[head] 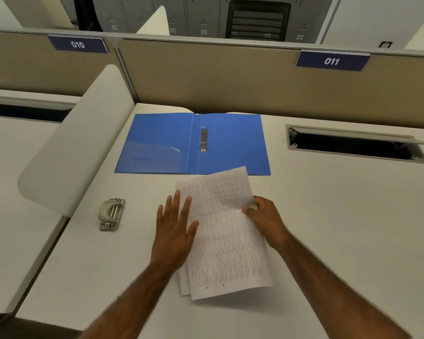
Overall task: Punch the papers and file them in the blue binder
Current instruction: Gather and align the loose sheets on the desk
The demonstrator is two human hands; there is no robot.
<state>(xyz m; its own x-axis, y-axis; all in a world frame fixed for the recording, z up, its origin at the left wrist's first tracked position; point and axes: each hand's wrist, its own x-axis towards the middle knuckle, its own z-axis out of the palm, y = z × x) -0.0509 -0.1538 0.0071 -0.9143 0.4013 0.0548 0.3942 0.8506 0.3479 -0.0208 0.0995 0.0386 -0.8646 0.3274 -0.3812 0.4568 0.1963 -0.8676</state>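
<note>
A blue binder (157, 143) lies open and flat at the back of the desk, its metal ring mechanism (203, 140) down the spine. Just in front of it a small stack of printed papers (227, 241) with table grids rests on the desk, its top corner overlapping the binder's front edge. My right hand (267, 220) pinches the right edge of the papers, lifting it slightly. My left hand (175, 231) is flat, fingers spread, against the stack's left edge. A grey hole punch (111, 213) sits to the left of my left hand, untouched.
A curved white divider panel (78, 143) rises on the left of the desk (340, 228). A cable slot with a raised flap (355, 145) opens at the back right. A beige partition (230, 77) with labels 010 and 011 closes the back.
</note>
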